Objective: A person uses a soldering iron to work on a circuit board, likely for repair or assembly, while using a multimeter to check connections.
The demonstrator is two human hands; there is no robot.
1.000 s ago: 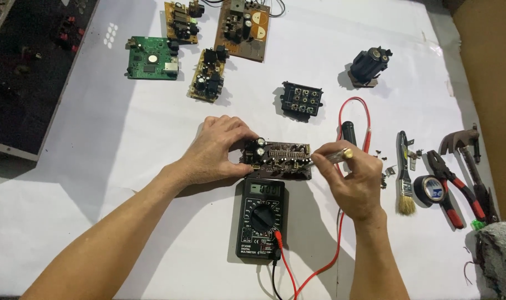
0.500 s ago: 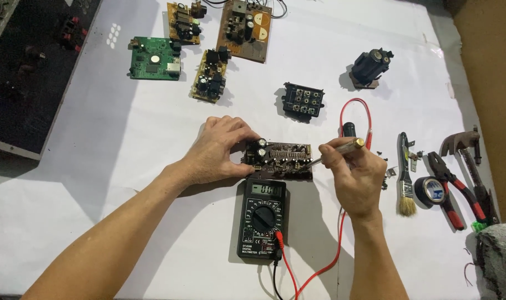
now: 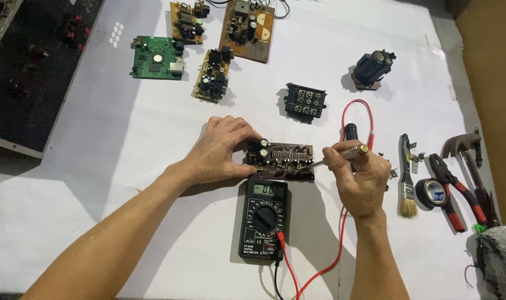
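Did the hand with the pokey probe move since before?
Yes, a little. The right hand with the probe has shifted left, closer to the brown circuit board, measured against the paintbrush, which stayed put.

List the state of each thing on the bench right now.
Left hand: pressing on the dark circuit board, holding it flat.
Right hand: gripping a probe, tip at the board's right end.
Meter: on, display lit, leads plugged in.
Brush: lying unused.
Tape roll: lying flat.
Pliers: lying closed.
Green board: lying untouched.
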